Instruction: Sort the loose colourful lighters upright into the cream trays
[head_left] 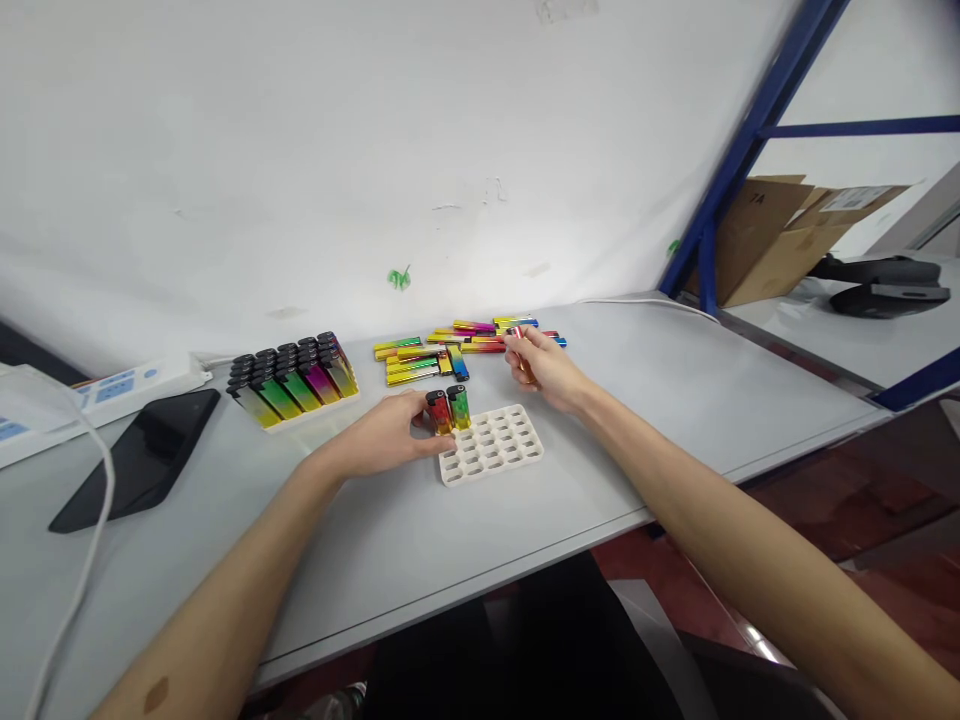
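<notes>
A white tray (491, 447) with rows of slots lies on the table. A red lighter (440, 412) and a green lighter (460, 408) stand upright in its far left corner. My left hand (390, 432) is closed at that corner, thumb on the tray's edge and fingers beside the red lighter. Beyond the tray, my right hand (551, 370) pinches a reddish lighter (523, 355), partly hidden by the fingers. It is held at the right of a loose pile of colourful metallic lighters (412, 367) lying flat.
At the left stands a second tray packed with upright lighters (292, 380). Further left are a black phone (142, 460), a white power strip (112, 395) and a white cable (94, 550). A white wall backs the table; a blue metal frame (742, 150) and cardboard boxes (787, 235) are at the right.
</notes>
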